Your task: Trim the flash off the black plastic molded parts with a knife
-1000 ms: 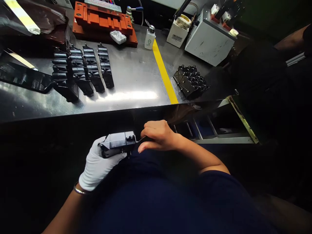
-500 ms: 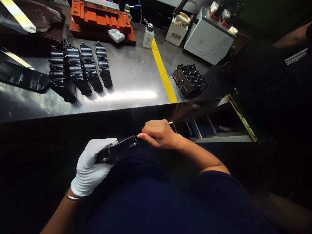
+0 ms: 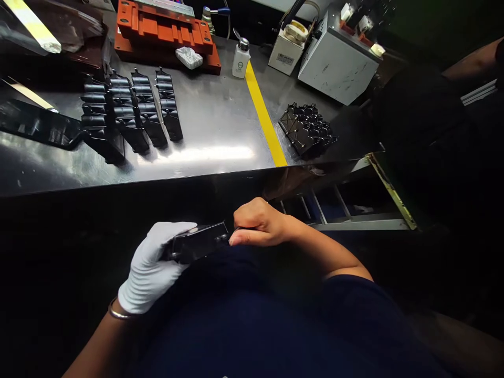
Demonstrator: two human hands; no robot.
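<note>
My left hand, in a white glove, grips a black moulded plastic part in front of my body, below the bench edge. The thumb lies along the part's upper side and the fingers wrap under it. My bare right hand is closed at the part's right end, the thumb tip close to its corner. A slim tool sits in that fist; only a short dark bit shows by the thumb, and the rest is hidden by the fingers.
Several ribbed black plastic parts stand in a row on the metal bench. Behind them is an orange fixture. A white pump bottle stands near yellow tape. Another black part cluster and a grey box are at right.
My right fist has turned and dropped slightly at the part's end; the tool's pale rear end no longer shows. My left hand and the part have shifted a little to the right.
</note>
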